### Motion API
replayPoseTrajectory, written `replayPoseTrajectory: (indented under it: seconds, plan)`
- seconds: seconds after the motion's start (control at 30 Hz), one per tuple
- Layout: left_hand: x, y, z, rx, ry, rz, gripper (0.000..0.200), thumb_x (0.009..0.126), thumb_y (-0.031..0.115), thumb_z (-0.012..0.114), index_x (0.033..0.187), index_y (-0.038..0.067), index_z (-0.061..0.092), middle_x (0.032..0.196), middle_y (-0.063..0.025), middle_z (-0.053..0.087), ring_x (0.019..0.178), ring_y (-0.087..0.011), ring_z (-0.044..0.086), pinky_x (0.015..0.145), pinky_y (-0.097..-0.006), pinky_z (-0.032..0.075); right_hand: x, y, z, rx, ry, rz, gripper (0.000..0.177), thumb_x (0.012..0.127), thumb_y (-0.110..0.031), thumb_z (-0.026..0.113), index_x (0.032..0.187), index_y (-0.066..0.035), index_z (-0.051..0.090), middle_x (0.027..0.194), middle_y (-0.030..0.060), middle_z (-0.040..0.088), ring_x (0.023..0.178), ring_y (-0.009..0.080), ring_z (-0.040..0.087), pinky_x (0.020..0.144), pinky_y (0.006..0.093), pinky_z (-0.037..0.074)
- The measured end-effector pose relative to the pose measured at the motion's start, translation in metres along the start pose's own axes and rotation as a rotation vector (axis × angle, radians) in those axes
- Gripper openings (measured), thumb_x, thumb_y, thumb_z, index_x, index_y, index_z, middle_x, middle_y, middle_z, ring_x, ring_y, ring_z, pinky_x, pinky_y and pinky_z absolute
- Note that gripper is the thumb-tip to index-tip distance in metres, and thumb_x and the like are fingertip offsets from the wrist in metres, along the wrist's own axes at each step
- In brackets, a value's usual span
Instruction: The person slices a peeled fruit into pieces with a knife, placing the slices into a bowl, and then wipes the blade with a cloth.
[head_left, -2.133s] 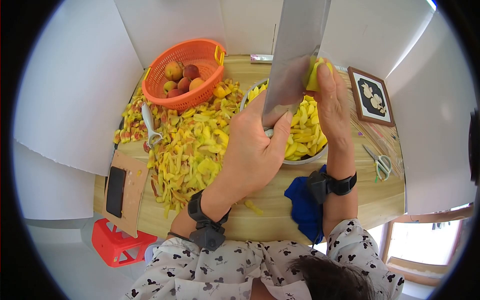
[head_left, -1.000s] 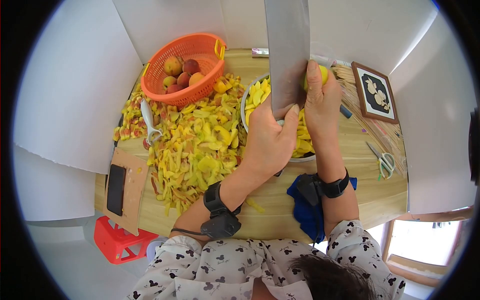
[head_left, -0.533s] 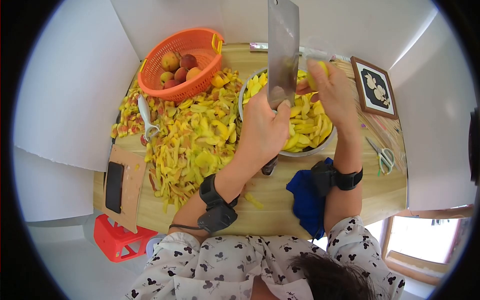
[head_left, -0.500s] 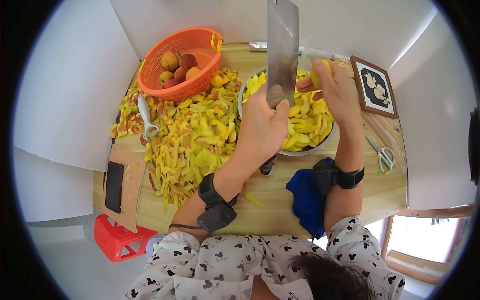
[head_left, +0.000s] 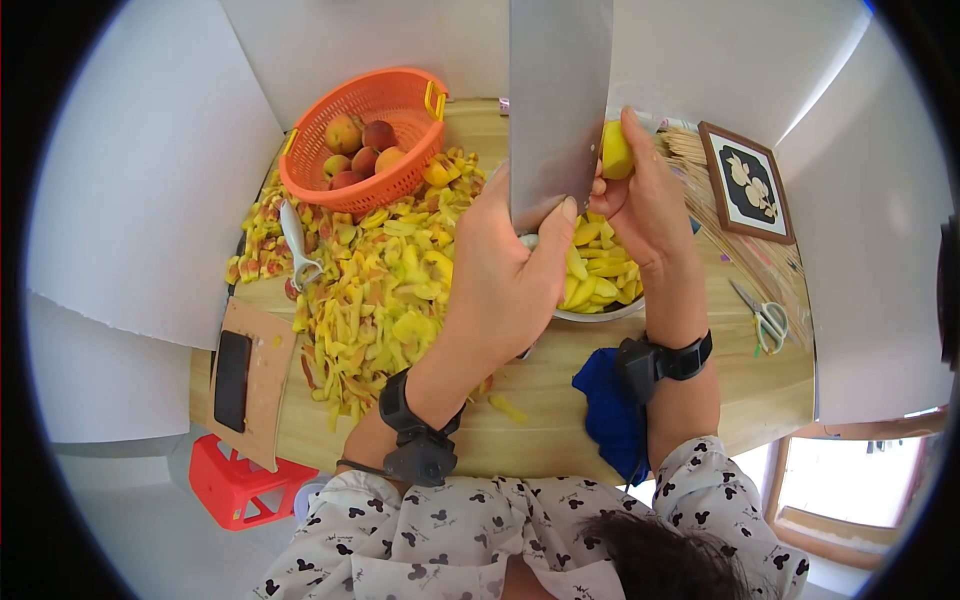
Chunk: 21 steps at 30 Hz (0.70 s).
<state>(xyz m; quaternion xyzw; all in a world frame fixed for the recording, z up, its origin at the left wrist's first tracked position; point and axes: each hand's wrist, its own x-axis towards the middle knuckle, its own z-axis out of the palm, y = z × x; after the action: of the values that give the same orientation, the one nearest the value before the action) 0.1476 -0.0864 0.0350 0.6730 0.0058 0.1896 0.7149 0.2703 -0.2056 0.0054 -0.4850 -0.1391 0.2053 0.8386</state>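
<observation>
Over the bowl [head_left: 600, 315], mid-bench: slicing step in hand. Left hand [head_left: 500, 280] clamped round the cleaver [head_left: 555, 100], grip high where handle meets blade, thumb pressed on the blade's flat. Blade stands upright, broad face to camera, edge turned toward the right hand [head_left: 640, 210]. Right hand closed on a peach piece [head_left: 615, 150], peeled and yellow, pinched between thumb and fingertips and held against the blade's right side, above the bowl. Whether the edge has bitten in, cannot tell.

Bowl already heaped with slices [head_left: 595, 275]. My reading: flesh is being cut off in the hand and dropped into the bowl. The next cut calls for a short, controlled draw with the fingertips kept behind the edge; the piece is small and likely slippery.

Pose: both forearms reach forward, wrists raised, dark band on each. Left wrist bent inward, right elbow tucked.

Around: peels [head_left: 370, 290] spread left of the bowl, peeler [head_left: 297, 240] among them, orange basket [head_left: 340, 110] of whole peaches behind. Blue cloth [head_left: 605, 410] near the bench [head_left: 540, 450] edge, scissors [head_left: 765, 320] at right.
</observation>
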Motion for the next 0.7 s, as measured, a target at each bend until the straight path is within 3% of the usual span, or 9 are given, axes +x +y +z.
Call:
replayPoseTrajectory:
  seconds: [0.3, 0.53, 0.7]
  plan:
    - [-0.003, -0.005, -0.004, 0.061, -0.009, 0.064, 0.017, 0.092, 0.014, 0.06, 0.089, -0.003, 0.058, 0.057, -0.0007, 0.052, 0.042, -0.0064, 0.045, 0.04, -0.0227, 0.034, -0.017, -0.004, 0.029, -0.319, 0.211, -0.209, 0.056, 0.097, -0.056, 0.041, 0.092, -0.003, 0.06, 0.075, 0.0028, 0.056, 0.06, 0.01, 0.051, 0.051, 0.0221, 0.041]
    - [-0.004, -0.001, -0.001, 0.027, -0.035, 0.04, 0.017, 0.092, 0.013, 0.06, 0.089, -0.003, 0.058, 0.058, -0.0006, 0.053, 0.042, -0.006, 0.046, 0.04, -0.0226, 0.035, -0.019, -0.004, 0.033, -0.425, 0.259, -0.349, 0.056, 0.098, -0.056, 0.038, 0.093, -0.003, 0.056, 0.071, 0.0, 0.051, 0.06, 0.0079, 0.049, 0.051, 0.0213, 0.041]
    - [-0.006, 0.002, 0.001, 0.032, -0.029, 0.041, 0.016, 0.092, 0.013, 0.06, 0.087, -0.002, 0.058, 0.061, -0.0003, 0.053, 0.043, -0.0055, 0.045, 0.04, -0.022, 0.035, -0.023, -0.004, 0.036, -0.542, 0.274, -0.499, 0.049, 0.101, -0.049, 0.039, 0.092, -0.003, 0.054, 0.07, -0.0011, 0.048, 0.059, 0.0057, 0.045, 0.052, 0.0204, 0.04]
